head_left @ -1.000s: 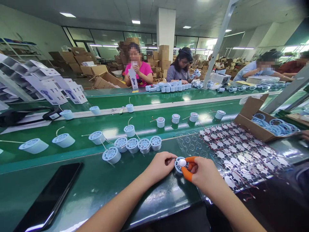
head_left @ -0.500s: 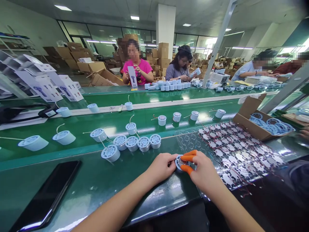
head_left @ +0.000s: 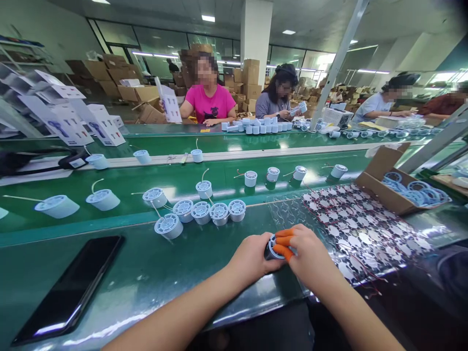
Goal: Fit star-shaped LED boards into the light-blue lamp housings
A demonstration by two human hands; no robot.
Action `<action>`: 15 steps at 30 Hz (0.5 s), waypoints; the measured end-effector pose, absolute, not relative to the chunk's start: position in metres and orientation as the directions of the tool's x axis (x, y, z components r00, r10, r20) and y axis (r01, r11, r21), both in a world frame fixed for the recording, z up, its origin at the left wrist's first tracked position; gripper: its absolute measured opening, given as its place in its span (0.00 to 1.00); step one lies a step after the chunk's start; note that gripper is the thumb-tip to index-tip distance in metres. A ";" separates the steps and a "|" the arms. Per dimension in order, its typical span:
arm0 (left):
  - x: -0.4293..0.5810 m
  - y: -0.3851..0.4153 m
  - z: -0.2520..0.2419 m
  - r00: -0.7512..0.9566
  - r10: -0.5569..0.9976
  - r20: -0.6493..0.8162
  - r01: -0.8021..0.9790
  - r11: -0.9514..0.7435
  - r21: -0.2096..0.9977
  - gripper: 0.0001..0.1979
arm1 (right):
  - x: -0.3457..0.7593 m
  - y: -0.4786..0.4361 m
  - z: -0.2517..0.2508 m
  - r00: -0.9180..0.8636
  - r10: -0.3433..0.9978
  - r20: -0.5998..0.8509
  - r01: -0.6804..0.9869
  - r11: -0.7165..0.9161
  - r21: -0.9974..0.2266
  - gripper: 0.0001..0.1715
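Near the bench's front edge, a round light-blue ribbed housing (head_left: 271, 247) with a dark side stands between my hands. My left hand (head_left: 249, 256) is closed round its left side, fingers at the back and one digit under the near side. Orange finger covers are on several digits of my right hand (head_left: 306, 249), which press together on the top and right rim of this housing. The hands hide much of its top. To the left, a cluster of similar light-blue housings (head_left: 219, 213) stands with their spoked tops up, some with wires sticking out.
A black phone (head_left: 69, 287) lies at left. On the right are a sheet of white wired discs (head_left: 360, 229) and a cardboard box (head_left: 389, 197) of blue rings (head_left: 417, 187). More housings (head_left: 250, 179) stand on the green belt (head_left: 124, 175). Co-workers (head_left: 210, 102) sit across.
My left hand has wrapped further round the housing, whose dark side now shows. The right fingers have drawn closer together on its top. Across the belt, a co-worker has swung a printed box leftward.
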State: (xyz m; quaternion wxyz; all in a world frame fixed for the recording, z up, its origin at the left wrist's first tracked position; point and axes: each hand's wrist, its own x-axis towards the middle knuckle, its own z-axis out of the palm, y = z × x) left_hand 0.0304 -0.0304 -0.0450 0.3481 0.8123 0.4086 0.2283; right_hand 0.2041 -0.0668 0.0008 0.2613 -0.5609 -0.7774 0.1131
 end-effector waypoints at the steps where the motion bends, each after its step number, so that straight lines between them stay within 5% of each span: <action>1: 0.031 -0.030 -0.046 0.564 0.820 0.095 0.503 -0.433 0.748 0.15 | 0.206 -0.066 0.000 -0.250 0.926 0.283 0.796 0.363 -0.484 0.08; 15: 0.032 -0.027 -0.050 0.571 0.808 0.149 0.486 -0.478 0.732 0.18 | 0.214 -0.066 -0.009 -0.212 0.911 0.355 0.705 0.394 -0.590 0.11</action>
